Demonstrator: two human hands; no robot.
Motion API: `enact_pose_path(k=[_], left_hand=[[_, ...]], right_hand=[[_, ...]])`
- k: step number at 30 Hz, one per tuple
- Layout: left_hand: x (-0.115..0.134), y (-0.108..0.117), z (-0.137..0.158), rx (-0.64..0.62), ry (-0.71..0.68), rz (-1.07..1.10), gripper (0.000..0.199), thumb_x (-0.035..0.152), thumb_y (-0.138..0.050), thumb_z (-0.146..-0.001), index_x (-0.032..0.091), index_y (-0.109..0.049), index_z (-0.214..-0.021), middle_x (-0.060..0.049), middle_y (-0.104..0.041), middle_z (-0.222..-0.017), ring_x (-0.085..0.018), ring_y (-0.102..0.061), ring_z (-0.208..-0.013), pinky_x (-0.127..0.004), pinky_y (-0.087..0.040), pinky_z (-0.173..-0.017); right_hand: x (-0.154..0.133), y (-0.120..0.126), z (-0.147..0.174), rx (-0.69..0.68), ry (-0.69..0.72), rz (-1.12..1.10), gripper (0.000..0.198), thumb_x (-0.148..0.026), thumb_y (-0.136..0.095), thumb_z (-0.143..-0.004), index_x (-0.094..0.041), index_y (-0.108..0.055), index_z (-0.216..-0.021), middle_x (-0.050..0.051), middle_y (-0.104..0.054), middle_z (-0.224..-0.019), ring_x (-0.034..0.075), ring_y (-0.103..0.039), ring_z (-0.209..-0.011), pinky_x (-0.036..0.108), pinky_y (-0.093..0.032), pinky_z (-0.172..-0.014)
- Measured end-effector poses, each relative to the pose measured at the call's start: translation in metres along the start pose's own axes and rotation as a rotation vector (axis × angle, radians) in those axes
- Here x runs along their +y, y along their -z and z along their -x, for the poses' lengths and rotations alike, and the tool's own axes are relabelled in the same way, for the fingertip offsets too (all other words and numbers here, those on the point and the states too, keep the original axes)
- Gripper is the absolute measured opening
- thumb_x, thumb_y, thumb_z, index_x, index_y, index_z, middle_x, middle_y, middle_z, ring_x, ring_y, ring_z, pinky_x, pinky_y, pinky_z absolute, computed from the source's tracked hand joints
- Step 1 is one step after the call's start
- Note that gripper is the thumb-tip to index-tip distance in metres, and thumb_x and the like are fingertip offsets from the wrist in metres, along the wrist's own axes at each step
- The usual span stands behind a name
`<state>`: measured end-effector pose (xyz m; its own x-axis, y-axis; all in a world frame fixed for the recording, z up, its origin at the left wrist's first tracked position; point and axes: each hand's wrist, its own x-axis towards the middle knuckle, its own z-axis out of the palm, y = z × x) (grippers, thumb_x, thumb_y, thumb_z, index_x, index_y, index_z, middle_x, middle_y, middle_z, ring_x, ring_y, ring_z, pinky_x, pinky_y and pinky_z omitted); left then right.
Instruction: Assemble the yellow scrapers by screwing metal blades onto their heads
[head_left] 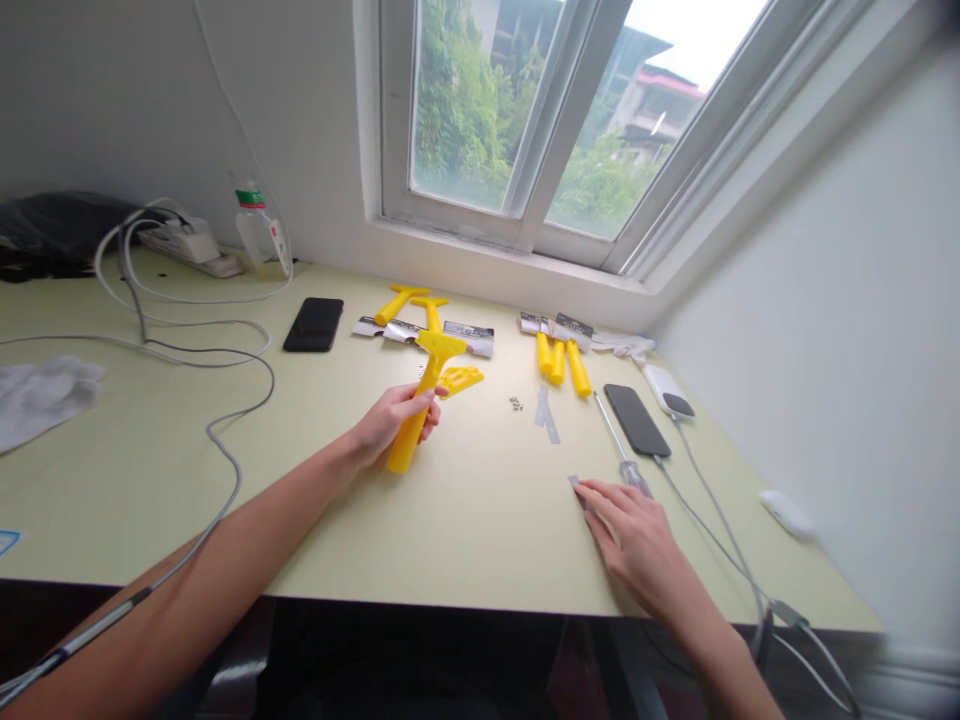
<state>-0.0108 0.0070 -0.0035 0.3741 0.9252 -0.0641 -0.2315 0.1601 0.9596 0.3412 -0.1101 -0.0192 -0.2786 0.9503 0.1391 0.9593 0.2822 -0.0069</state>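
While my left hand (388, 424) grasps a yellow plastic T-shaped handle (409, 440) mid-frame, apparently by its shaft to leave the head clear, my right hand (636, 535) partly covers a thin grey metal strip (574, 481), lower right; whether that grip pinches, I cannot tell.

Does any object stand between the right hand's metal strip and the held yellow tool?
Nothing visible stands between the metal strip at the right hand and the yellow tool in the left hand; the small metal parts lie farther back.
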Motion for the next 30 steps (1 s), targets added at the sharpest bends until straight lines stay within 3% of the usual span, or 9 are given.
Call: enact_pose_path(k=[8, 12, 18, 21, 26, 30], left_hand=[[-0.003, 0.000, -0.001, 0.012, 0.042, 0.001, 0.038, 0.042, -0.065, -0.082, 0.013, -0.060, -0.106, -0.002, -0.057, -0.073, -0.013, -0.051, -0.059, -0.025, -0.040, -0.054], [-0.003, -0.002, -0.001, 0.012, 0.039, -0.023, 0.037, 0.042, -0.065, -0.082, 0.013, -0.059, -0.106, -0.002, -0.057, -0.072, -0.013, -0.051, -0.057, -0.025, -0.038, -0.052], [-0.005, -0.001, -0.001, 0.007, 0.031, -0.039, 0.037, 0.042, -0.065, -0.082, 0.014, -0.060, -0.105, -0.001, -0.057, -0.071, -0.013, -0.051, -0.055, -0.025, -0.037, -0.051], [-0.004, -0.002, 0.000, 0.011, 0.033, -0.039, 0.037, 0.042, -0.065, -0.081, 0.014, -0.060, -0.104, -0.001, -0.057, -0.071, -0.013, -0.051, -0.055, -0.026, -0.037, -0.051], [-0.003, -0.004, 0.000, 0.006, 0.030, -0.042, 0.037, 0.042, -0.066, -0.080, 0.013, -0.060, -0.102, -0.001, -0.057, -0.071, -0.012, -0.050, -0.055, -0.025, -0.037, -0.052], [-0.003, -0.003, 0.001, 0.002, 0.033, -0.050, 0.037, 0.041, -0.065, -0.081, 0.012, -0.059, -0.105, -0.001, -0.056, -0.071, -0.012, -0.050, -0.055, -0.025, -0.037, -0.052]], right_hand=[[-0.016, 0.020, 0.007, -0.079, 0.014, -0.045, 0.035, -0.025, -0.039, -0.096, -0.021, -0.062, -0.122, 0.011, -0.063, -0.109, 0.026, -0.057, -0.102, 0.044, -0.044, -0.089], [-0.010, 0.030, 0.011, -0.026, 0.017, -0.085, 0.038, -0.038, -0.047, -0.095, -0.022, -0.060, -0.126, 0.012, -0.060, -0.119, 0.027, -0.055, -0.112, 0.045, -0.042, -0.097], [-0.023, 0.014, 0.017, -0.043, -0.038, -0.131, 0.057, -0.053, -0.056, -0.087, -0.022, -0.052, -0.135, 0.013, -0.057, -0.129, 0.030, -0.052, -0.119, 0.047, -0.042, -0.099], [-0.034, 0.010, 0.013, -0.056, -0.064, -0.146, 0.054, -0.050, -0.061, -0.085, -0.023, -0.054, -0.131, 0.013, -0.057, -0.125, 0.030, -0.053, -0.114, 0.048, -0.043, -0.096], [-0.047, 0.018, 0.002, -0.161, -0.024, -0.229, 0.052, -0.045, -0.070, -0.081, -0.027, -0.056, -0.127, 0.010, -0.058, -0.117, 0.029, -0.053, -0.110, 0.046, -0.043, -0.094], [-0.057, 0.021, -0.007, -0.168, 0.034, -0.278, 0.053, -0.043, -0.075, -0.077, -0.028, -0.055, -0.124, 0.008, -0.057, -0.117, 0.027, -0.052, -0.111, 0.043, -0.043, -0.096]])
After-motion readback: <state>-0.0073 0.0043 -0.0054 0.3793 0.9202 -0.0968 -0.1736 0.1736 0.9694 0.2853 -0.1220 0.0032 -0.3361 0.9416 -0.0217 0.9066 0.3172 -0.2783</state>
